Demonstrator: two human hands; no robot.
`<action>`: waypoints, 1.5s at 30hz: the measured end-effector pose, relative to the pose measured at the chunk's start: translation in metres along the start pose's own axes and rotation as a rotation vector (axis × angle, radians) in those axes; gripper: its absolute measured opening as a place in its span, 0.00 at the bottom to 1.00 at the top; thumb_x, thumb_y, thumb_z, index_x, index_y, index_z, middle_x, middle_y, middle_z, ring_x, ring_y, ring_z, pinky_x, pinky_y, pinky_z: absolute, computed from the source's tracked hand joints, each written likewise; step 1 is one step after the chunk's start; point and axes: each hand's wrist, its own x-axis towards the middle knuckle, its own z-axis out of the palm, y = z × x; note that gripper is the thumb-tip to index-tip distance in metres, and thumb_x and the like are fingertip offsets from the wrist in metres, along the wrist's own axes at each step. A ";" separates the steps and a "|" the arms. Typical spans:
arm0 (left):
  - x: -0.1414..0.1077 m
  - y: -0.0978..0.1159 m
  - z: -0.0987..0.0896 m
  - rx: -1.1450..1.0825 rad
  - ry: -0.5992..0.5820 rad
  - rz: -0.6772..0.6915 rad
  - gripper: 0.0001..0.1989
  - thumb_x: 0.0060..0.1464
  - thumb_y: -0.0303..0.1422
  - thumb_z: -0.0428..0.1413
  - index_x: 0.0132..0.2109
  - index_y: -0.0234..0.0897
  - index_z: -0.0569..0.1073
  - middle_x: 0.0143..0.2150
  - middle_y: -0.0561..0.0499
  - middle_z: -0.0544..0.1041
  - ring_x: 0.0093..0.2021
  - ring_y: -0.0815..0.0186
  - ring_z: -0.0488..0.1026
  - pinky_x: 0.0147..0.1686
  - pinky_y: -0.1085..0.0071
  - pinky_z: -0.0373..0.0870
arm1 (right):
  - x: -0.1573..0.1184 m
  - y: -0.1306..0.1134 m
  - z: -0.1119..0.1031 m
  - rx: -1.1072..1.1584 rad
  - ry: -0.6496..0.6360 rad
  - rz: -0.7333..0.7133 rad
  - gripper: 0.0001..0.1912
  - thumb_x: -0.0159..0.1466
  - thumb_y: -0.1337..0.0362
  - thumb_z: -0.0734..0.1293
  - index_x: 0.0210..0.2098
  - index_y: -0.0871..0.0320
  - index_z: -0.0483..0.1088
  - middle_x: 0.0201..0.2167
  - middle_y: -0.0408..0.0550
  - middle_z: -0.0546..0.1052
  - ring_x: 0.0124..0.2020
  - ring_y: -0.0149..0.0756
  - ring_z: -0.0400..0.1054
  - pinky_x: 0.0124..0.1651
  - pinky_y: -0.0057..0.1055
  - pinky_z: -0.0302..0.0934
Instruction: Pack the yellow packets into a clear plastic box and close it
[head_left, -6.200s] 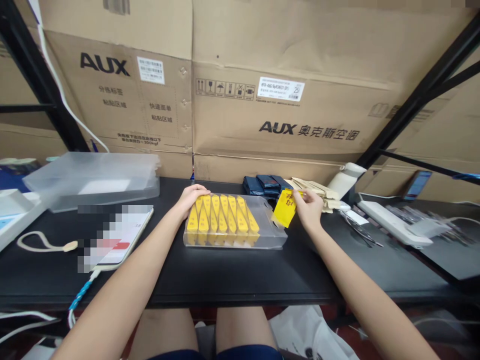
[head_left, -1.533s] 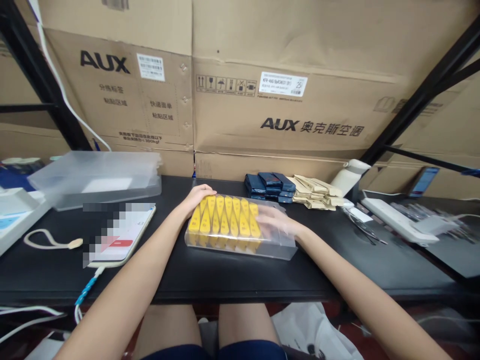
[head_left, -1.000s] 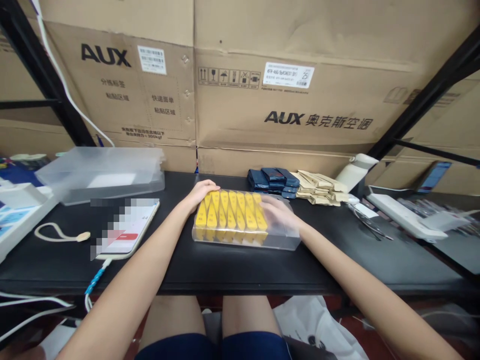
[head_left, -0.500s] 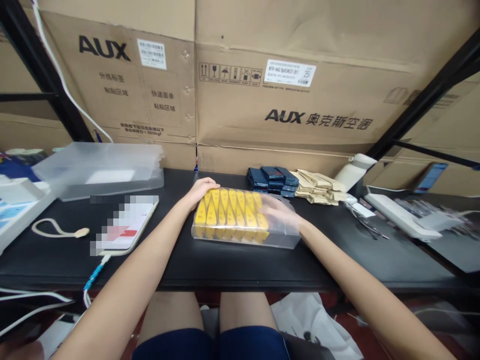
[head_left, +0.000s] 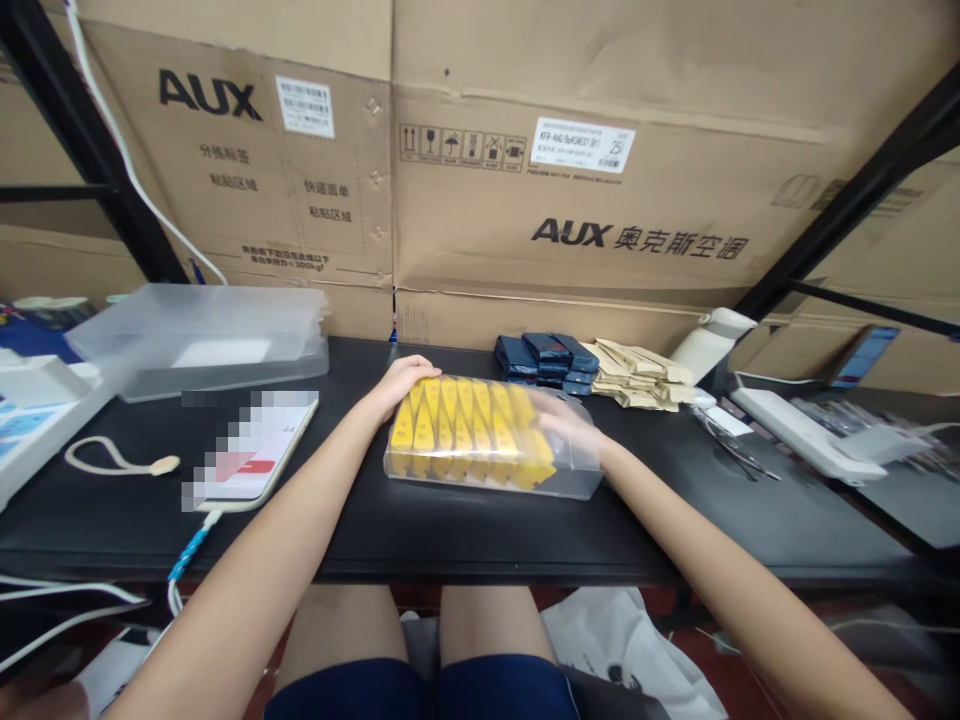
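A clear plastic box [head_left: 577, 484] lies on the black desk in front of me, holding a row of several yellow packets [head_left: 457, 428] with narrow wedge-like ends. My left hand [head_left: 409, 382] is closed over the box's back left corner, fingers bent round the edge. My right hand [head_left: 568, 420] reaches in through the box's right end and shows blurred through the plastic. Its fingertips are at the rightmost yellow packet, which leans to the right. Whether those fingers grip the packet is hidden by blur and glare.
Dark blue packets [head_left: 546, 362] and cream packets [head_left: 637, 374] are stacked behind the box. A white bottle [head_left: 711, 345] leans at the back right. Left lie a phone [head_left: 262, 445] on a cable, a cord loop [head_left: 112, 458] and empty-looking clear trays [head_left: 202, 335]. Cartons [head_left: 480, 240] wall off the back.
Inside the box, my right hand has shifted slightly right. The right end of the yellow row has spread and tilted rightward. My left hand stays on the corner.
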 end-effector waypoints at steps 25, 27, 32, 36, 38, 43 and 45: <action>-0.002 0.002 0.001 -0.031 0.001 -0.025 0.14 0.33 0.38 0.64 0.26 0.37 0.69 0.22 0.55 0.70 0.25 0.67 0.69 0.27 0.71 0.63 | 0.000 0.010 -0.006 0.010 0.081 0.108 0.14 0.49 0.61 0.64 0.36 0.55 0.69 0.38 0.48 0.76 0.40 0.44 0.69 0.41 0.38 0.65; -0.003 0.003 0.002 -0.032 0.003 -0.028 0.14 0.33 0.38 0.64 0.26 0.37 0.69 0.22 0.55 0.70 0.25 0.67 0.69 0.27 0.71 0.63 | 0.000 0.010 -0.006 -0.002 0.085 0.107 0.12 0.50 0.61 0.64 0.35 0.55 0.69 0.37 0.47 0.76 0.39 0.43 0.69 0.40 0.36 0.65; -0.003 0.003 0.002 -0.030 0.006 -0.025 0.14 0.33 0.38 0.64 0.26 0.37 0.69 0.21 0.55 0.70 0.25 0.66 0.69 0.27 0.71 0.63 | 0.001 0.007 -0.008 -0.038 0.056 0.110 0.08 0.50 0.62 0.63 0.29 0.55 0.68 0.32 0.45 0.75 0.36 0.40 0.69 0.37 0.34 0.65; -0.002 0.002 0.001 -0.033 0.006 -0.027 0.14 0.33 0.38 0.64 0.26 0.37 0.69 0.21 0.55 0.70 0.25 0.67 0.69 0.27 0.72 0.63 | 0.001 0.005 -0.008 -0.059 0.053 0.126 0.07 0.49 0.61 0.62 0.27 0.56 0.67 0.30 0.45 0.73 0.35 0.40 0.68 0.37 0.35 0.63; -0.001 0.002 0.001 -0.037 0.002 -0.023 0.14 0.33 0.37 0.64 0.26 0.37 0.69 0.21 0.55 0.70 0.25 0.67 0.69 0.27 0.72 0.62 | 0.001 0.004 -0.008 -0.065 0.055 0.128 0.07 0.49 0.61 0.63 0.27 0.56 0.67 0.30 0.45 0.73 0.36 0.41 0.68 0.37 0.35 0.63; -0.003 0.003 0.002 -0.032 0.014 -0.032 0.14 0.33 0.38 0.64 0.25 0.36 0.69 0.21 0.55 0.70 0.24 0.67 0.68 0.27 0.72 0.61 | -0.001 0.005 -0.005 -0.030 0.111 0.141 0.08 0.51 0.62 0.63 0.31 0.55 0.69 0.33 0.45 0.76 0.37 0.41 0.70 0.38 0.34 0.65; -0.004 0.004 0.002 -0.031 0.015 -0.034 0.14 0.32 0.38 0.64 0.25 0.36 0.69 0.21 0.56 0.70 0.24 0.67 0.68 0.27 0.72 0.61 | -0.001 0.005 -0.004 -0.007 0.131 0.137 0.09 0.52 0.62 0.64 0.34 0.55 0.70 0.35 0.45 0.76 0.38 0.41 0.70 0.40 0.35 0.66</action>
